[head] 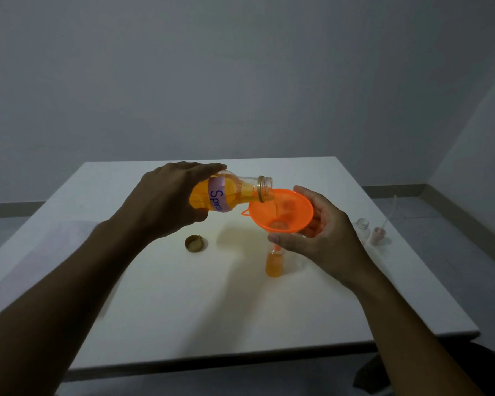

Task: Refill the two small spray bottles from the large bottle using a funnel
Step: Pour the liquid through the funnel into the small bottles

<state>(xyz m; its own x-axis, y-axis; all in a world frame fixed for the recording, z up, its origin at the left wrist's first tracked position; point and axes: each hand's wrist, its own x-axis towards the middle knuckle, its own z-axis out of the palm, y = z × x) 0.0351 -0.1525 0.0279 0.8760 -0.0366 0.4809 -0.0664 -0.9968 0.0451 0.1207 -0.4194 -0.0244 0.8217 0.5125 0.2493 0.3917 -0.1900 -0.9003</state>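
My left hand (166,201) grips the large clear bottle (232,192) of orange liquid with a purple label, tipped on its side, mouth over the orange funnel (280,210). A thin stream runs from the mouth into the funnel. My right hand (323,238) holds the funnel from the right and below. The funnel's stem goes into a small bottle (274,264) standing on the white table (183,295), mostly full of orange liquid. A second small bottle (363,228), clear and uncapped, stands at the right.
A gold cap (195,243) lies open side up on the table, left of the filled bottle. A pink spray head (379,234) with a long tube stands beside the clear bottle. The table's front edge is near me; a wall lies behind.
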